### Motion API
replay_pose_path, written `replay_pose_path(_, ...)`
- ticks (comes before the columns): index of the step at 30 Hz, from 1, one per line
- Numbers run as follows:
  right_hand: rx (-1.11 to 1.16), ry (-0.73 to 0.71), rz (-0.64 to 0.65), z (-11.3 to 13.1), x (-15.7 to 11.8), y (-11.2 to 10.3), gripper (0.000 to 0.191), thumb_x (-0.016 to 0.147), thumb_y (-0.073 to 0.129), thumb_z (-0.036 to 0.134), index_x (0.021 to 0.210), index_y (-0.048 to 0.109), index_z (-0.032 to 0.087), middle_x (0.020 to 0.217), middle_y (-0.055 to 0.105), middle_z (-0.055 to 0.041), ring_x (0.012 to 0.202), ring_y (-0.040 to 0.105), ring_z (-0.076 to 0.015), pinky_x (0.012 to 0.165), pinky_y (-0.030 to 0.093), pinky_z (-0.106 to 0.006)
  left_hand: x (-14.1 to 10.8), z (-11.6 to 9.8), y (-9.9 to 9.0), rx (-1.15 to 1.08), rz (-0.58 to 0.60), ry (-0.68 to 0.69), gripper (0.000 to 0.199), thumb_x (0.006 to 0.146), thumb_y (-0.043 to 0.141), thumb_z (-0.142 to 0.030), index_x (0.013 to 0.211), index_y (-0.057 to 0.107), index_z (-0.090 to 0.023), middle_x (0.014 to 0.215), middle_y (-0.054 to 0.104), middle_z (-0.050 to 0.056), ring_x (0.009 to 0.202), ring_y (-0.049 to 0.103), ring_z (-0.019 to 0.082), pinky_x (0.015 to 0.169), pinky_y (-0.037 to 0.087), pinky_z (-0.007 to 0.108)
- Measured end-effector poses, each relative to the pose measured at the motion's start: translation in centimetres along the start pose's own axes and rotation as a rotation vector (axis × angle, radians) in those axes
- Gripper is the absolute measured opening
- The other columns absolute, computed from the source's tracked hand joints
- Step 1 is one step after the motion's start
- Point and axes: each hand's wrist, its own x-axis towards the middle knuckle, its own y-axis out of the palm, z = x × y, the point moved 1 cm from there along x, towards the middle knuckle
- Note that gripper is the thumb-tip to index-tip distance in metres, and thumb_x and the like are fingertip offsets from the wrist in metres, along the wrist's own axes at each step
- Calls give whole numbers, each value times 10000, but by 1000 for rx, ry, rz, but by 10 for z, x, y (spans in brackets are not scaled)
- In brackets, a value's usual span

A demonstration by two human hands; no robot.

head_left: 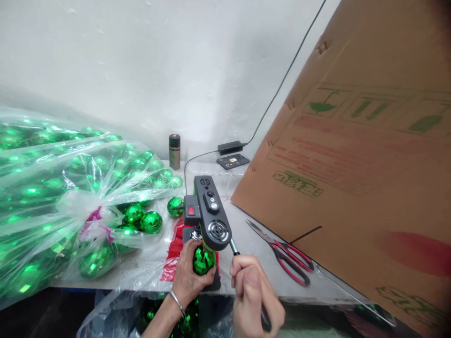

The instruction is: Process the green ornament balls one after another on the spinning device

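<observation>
My left hand (191, 272) has its fingers wrapped round a shiny green faceted ball (204, 261). It keeps the ball under the front end of a black bench machine (212, 206) with round vents and a red switch. The ball's top is hidden by the machine's head. On the right, my right hand (255, 295) is closed round a lever handle (266, 320), whose metal rod runs up to the machine's side. Beneath the machine lies red material (175, 251) under clear plastic. Another green ball (175, 206) rests left of the red switch.
Left, a tied clear bag (75, 202) bulges with green balls. Red-and-black scissors (287, 256) lie to the right, beside a large cardboard box (345, 155). At the back are a spray can (174, 152), a power adapter (230, 148) and a phone (233, 161).
</observation>
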Motion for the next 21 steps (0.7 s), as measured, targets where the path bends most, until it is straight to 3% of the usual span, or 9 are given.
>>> replay_pose_path(21,40,14,-9,-8,-9,-2,463,1202,519,136,750,542,234,666,548,31,591,566,-131,572,386,-293,-1,1,1,2,0,30,702,737,908,-252,1416,729,-255,1390,808,136,1273,828,401,1109,713,625)
